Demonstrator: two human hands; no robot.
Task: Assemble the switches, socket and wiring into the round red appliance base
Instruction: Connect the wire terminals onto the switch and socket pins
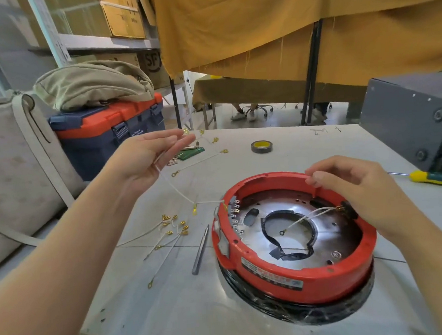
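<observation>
The red base (294,243) sits at the worktop's (303,141) near-right part, its front rim close to the near edge at six o'clock, with a grey box (413,119) crowding the two o'clock corner. The left hand (147,159) is raised at ten o'clock, its grip lightly pinching a white wire (174,188) that runs down to the base's left rim; the right hand (355,185) rests curled on the far rim, grasping nothing I can make out. Loose wires (167,232) and a metal tool (200,250) lie left of the base, tape (261,146) in the open stretch beyond it.
</observation>
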